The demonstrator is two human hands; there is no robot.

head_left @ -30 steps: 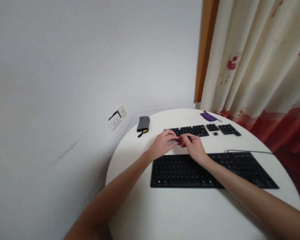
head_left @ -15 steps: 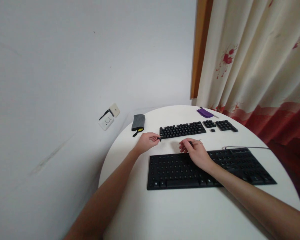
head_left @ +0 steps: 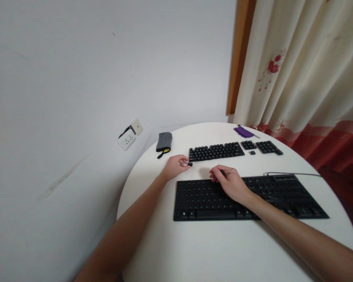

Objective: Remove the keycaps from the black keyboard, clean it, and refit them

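Note:
My left hand is at the near left corner of the laid-out rows of black keycaps. Thumb and finger are closed at a small black keycap, low over or on the table. Above the upper edge of the black keyboard, my right hand has its fingers curled round a small dark object, mostly hidden, whose kind I cannot make out. Bare key posts show across the keyboard's left part, while the long space bar is still on it.
On the white round table lie more keycap groups, a single keycap, a grey pouch and a purple cloth item. A cable runs right from the keyboard. Wall sockets are at left, a curtain at right.
My left hand has dipped slightly with the keycap, just below the keycap rows' left corner. My right hand has shifted a little left and down, its fingers more curled. The view has moved slightly.

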